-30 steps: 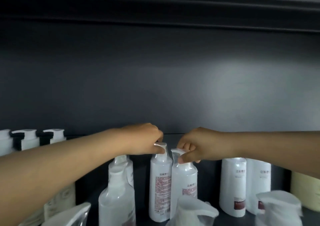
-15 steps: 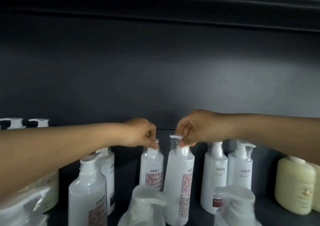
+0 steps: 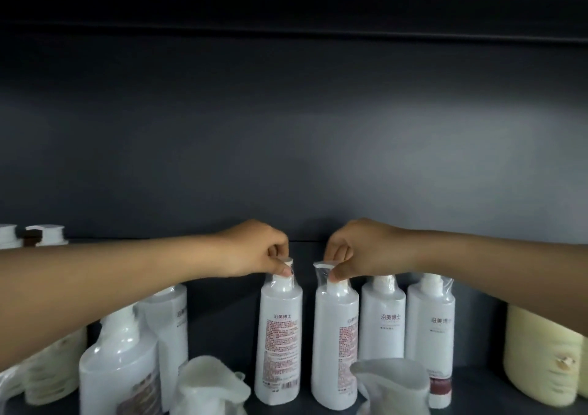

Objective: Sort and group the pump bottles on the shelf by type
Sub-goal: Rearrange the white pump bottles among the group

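Two white pump bottles wrapped in clear film stand side by side mid-shelf, red print facing me. My left hand (image 3: 254, 250) pinches the pump head of the left bottle (image 3: 280, 335). My right hand (image 3: 359, 249) pinches the pump head of the right bottle (image 3: 337, 344). Both bottles are upright, with a narrow gap between them. To their right stand two more white bottles of the same make (image 3: 383, 322) (image 3: 431, 335), front labels showing.
Cream squat bottles sit at the far right (image 3: 541, 354) and far left (image 3: 54, 370). White bottles (image 3: 119, 367) and two pump heads (image 3: 210, 382) (image 3: 391, 382) crowd the front. The dark shelf back wall (image 3: 286, 160) rises behind; white caps (image 3: 47, 233) at upper left.
Both hands kept their pinch on the two pump heads while the bottles shifted: they now stand evenly side by side. The view has tilted, showing more of the bottles.
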`<state>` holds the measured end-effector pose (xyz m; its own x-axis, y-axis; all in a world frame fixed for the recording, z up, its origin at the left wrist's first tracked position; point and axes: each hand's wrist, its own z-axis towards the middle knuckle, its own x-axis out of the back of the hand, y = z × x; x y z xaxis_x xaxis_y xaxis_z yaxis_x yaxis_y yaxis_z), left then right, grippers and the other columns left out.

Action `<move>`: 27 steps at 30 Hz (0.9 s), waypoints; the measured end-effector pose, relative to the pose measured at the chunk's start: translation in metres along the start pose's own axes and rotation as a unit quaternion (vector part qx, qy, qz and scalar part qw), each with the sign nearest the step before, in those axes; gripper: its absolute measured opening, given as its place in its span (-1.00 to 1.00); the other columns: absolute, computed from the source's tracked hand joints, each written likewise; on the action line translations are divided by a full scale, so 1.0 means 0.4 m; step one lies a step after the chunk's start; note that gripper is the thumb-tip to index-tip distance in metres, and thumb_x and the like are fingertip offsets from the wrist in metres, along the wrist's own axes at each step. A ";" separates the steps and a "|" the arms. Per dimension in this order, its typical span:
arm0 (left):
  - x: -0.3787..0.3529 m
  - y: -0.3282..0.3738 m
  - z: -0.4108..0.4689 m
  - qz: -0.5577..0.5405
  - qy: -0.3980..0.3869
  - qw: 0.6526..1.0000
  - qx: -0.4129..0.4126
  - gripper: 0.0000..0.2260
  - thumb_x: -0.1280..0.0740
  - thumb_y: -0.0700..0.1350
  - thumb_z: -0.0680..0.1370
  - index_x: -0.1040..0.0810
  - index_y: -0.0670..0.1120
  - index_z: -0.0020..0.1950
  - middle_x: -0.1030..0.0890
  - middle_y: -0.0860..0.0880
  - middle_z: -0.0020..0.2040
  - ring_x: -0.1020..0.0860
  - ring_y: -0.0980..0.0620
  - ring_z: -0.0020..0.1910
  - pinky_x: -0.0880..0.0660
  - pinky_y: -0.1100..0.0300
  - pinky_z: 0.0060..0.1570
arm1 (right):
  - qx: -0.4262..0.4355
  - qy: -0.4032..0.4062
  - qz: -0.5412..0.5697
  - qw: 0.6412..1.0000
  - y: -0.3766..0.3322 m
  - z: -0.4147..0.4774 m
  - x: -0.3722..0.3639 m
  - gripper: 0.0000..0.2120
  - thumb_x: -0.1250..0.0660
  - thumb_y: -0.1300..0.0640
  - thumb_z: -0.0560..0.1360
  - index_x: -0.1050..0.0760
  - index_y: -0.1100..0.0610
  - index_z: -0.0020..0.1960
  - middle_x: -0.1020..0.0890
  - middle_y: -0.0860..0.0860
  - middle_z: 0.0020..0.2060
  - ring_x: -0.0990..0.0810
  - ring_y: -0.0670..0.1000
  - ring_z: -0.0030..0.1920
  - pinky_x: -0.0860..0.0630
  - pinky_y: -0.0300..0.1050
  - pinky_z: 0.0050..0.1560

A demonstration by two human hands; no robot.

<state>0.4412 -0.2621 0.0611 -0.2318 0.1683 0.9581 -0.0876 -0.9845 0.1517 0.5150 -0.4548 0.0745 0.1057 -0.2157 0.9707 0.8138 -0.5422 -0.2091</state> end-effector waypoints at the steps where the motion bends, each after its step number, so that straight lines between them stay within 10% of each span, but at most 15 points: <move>1: 0.003 0.002 -0.001 0.015 0.001 1.000 -0.005 -0.85 -0.41 0.05 0.44 -0.58 0.01 -0.09 -0.52 0.12 -0.17 -0.54 0.11 -0.10 -0.50 0.16 0.01 | -0.002 -0.007 0.003 1.000 0.002 0.003 0.001 -0.78 -0.44 0.06 0.42 -0.59 0.12 0.02 -0.68 -0.07 -0.10 -0.64 -0.05 -0.04 -0.56 -0.08 0.09; 9: 0.005 0.035 -0.014 0.129 0.037 0.991 0.006 -0.65 -0.28 0.25 0.45 -0.57 -0.03 -0.13 -0.42 0.10 -0.15 -0.49 0.07 -0.13 -0.44 0.16 -0.15 | -0.001 -0.030 0.079 0.996 0.008 0.004 0.007 -0.69 -0.46 0.23 0.40 -0.56 0.16 0.14 -0.68 0.03 0.02 -0.64 -0.01 0.05 -0.54 -0.09 0.17; 23: 0.017 0.040 0.001 0.050 -0.031 0.998 -0.014 -0.78 -0.40 -0.04 0.47 -0.59 -0.06 0.08 -0.51 0.09 -0.06 -0.47 0.15 -0.14 -0.37 0.41 -0.20 | -0.064 0.001 0.141 0.988 0.015 0.018 -0.010 -0.88 -0.48 0.25 0.37 -0.57 0.11 -0.15 -0.68 0.04 -0.22 -0.67 -0.05 -0.25 -0.61 -0.26 -0.20; 27: 0.038 0.037 -0.003 -0.013 -0.087 0.996 -0.020 -0.78 -0.40 -0.23 0.46 -0.61 -0.08 0.10 -0.58 0.02 0.16 -0.57 0.11 0.08 -0.48 0.30 0.14 | -0.081 0.018 0.128 0.988 0.002 0.012 -0.017 -0.71 -0.51 0.13 0.34 -0.56 0.19 0.01 -0.70 0.12 -0.21 -0.68 0.02 -0.27 -0.64 -0.09 -0.06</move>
<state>0.4353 -0.2740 0.0776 -0.0575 0.1793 0.9821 -0.1313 -0.9766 0.1706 0.5177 -0.4501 0.0684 0.2728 -0.3895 0.8797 0.6602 -0.5894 -0.4656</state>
